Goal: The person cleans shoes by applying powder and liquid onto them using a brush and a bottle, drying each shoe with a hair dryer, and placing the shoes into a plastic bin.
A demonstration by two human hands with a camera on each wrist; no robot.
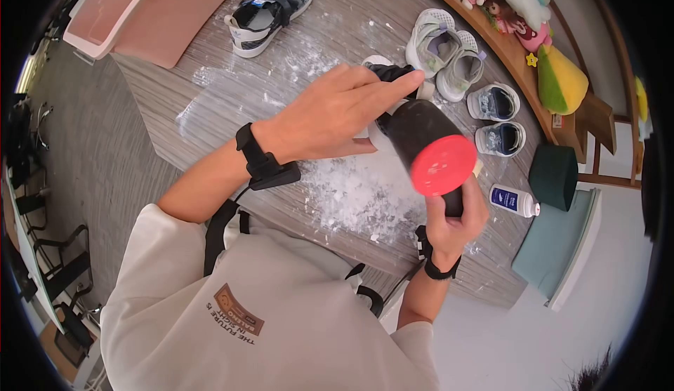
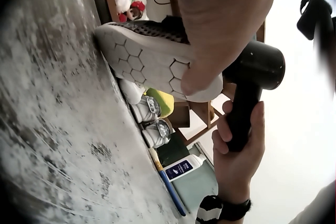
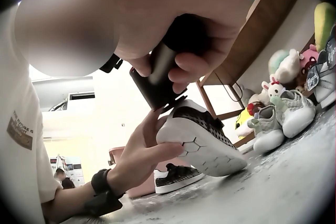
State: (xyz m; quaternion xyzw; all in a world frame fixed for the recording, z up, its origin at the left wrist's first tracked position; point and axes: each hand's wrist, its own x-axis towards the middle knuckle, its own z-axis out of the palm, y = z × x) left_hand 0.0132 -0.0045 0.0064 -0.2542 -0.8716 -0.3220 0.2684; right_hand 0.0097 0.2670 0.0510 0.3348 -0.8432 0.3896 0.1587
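Note:
My left hand [image 1: 323, 114] grips a small black-and-white sneaker [image 3: 207, 153] by its heel end, tilted over the table. The thumb presses against its white sole, which has a honeycomb pattern, as the left wrist view shows. A black hair dryer [image 1: 421, 135] with a red round back is in my right hand [image 1: 460, 226], the fingers wrapped around its handle. The dryer's nozzle points at the shoe's opening, right by the left fingers. In the head view the dryer and left hand hide most of the shoe. Its matching sneaker [image 1: 263, 19] stands farther back on the table.
White powder [image 1: 358, 198] is strewn over the wooden table. Pale shoes [image 1: 432, 43], small blue-and-white shoes [image 1: 495, 103], a white bottle [image 1: 512, 200] and a blue-handled brush [image 2: 170, 190] lie toward the right. Plush toys [image 1: 562, 78] fill a shelf; a pink bin [image 1: 175, 22] stands at far left.

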